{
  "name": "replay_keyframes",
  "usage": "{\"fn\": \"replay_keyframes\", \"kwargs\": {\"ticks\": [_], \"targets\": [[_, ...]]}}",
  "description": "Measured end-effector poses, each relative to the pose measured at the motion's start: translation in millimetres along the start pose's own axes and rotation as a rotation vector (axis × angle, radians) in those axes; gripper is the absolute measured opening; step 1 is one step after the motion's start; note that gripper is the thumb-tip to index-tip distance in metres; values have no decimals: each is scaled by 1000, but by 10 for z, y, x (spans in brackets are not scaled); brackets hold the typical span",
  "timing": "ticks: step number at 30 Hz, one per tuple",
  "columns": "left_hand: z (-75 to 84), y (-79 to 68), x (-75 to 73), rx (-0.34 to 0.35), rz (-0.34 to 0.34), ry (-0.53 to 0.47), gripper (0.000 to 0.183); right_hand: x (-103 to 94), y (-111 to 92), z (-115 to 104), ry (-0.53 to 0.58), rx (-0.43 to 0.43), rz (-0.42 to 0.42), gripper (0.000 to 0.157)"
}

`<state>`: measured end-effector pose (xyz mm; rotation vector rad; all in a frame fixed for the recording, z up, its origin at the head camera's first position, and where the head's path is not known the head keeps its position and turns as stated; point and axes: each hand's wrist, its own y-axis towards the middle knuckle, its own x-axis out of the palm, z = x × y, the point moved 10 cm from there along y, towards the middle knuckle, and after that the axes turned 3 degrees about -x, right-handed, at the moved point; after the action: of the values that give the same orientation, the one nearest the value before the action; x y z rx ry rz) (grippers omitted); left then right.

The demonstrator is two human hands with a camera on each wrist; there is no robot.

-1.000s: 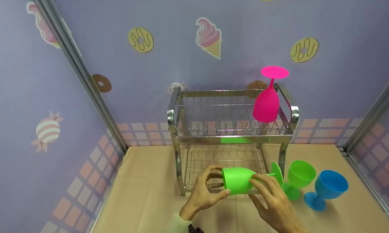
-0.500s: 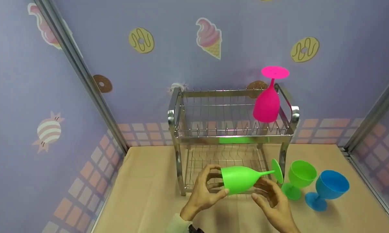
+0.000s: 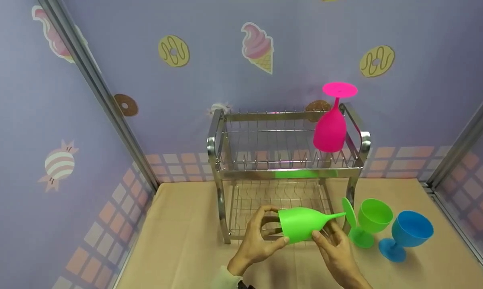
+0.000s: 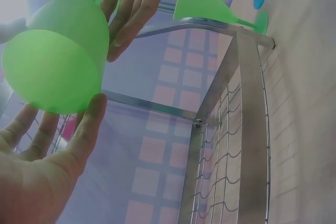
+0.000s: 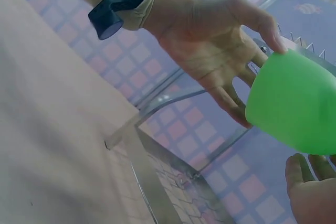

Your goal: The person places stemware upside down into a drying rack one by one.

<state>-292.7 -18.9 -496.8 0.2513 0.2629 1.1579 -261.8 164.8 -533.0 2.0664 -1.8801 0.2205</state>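
A light green plastic wine glass (image 3: 301, 224) lies on its side in the air in front of the rack, its foot towards the right. My left hand (image 3: 256, 240) grips the bowl by the rim, thumb at the front and fingers behind. At the stem end, my right hand (image 3: 337, 253) holds the bowl, thumb on its near side and fingers partly hidden behind it. The left wrist view looks into the mouth of the glass (image 4: 52, 72). In the right wrist view the left hand (image 5: 210, 43) spans the bowl's rim end.
A two-tier metal dish rack (image 3: 289, 173) stands behind the hands. On its upper tier, a pink wine glass (image 3: 330, 130) sits upside down at the right. A green goblet (image 3: 374, 217) and a blue goblet (image 3: 412, 229) stand upright on the table to the right.
My right hand lets go of the glass near the stem, drops below it, then takes hold of the bowl again from underneath. The glass shifts slightly right with my left hand.
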Motion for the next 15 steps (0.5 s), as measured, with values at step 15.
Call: {"fn": "replay_keyframes", "kwargs": {"ticks": [15], "targets": [[3,0,12,0,-32,7,71,58,24,-13,38,-43,17,72]]}}
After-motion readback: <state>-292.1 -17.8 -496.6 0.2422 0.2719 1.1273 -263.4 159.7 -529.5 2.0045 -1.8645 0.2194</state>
